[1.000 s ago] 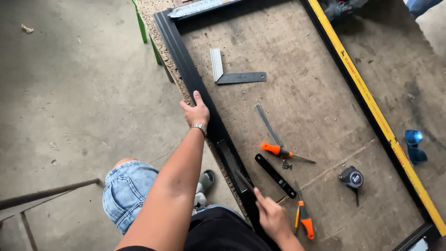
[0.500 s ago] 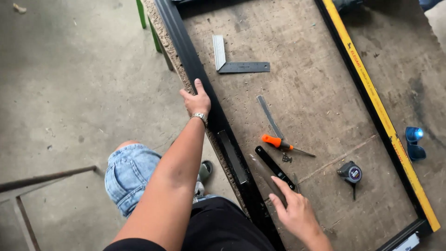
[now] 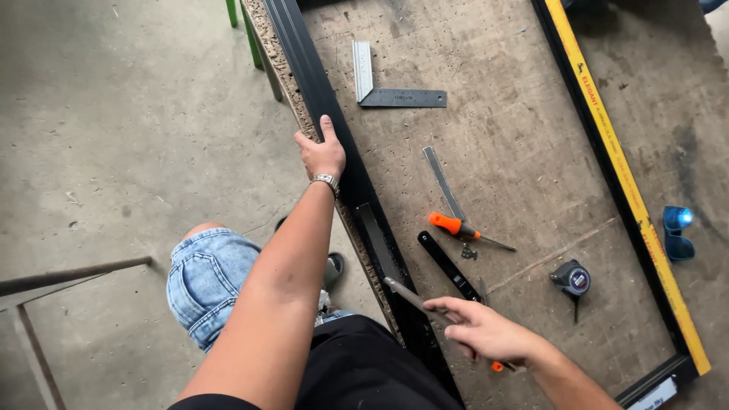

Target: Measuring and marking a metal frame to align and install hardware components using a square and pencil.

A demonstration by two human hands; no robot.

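Gripping black frame rail (image 3: 319, 91) with left hand (image 3: 323, 152), right hand (image 3: 486, 334) pinching thin rod (image 3: 406, 294)

A steel try square (image 3: 387, 87), orange-handled screwdriver (image 3: 456, 226), tape measure (image 3: 571, 278) and blue glasses (image 3: 676, 232) lie about.
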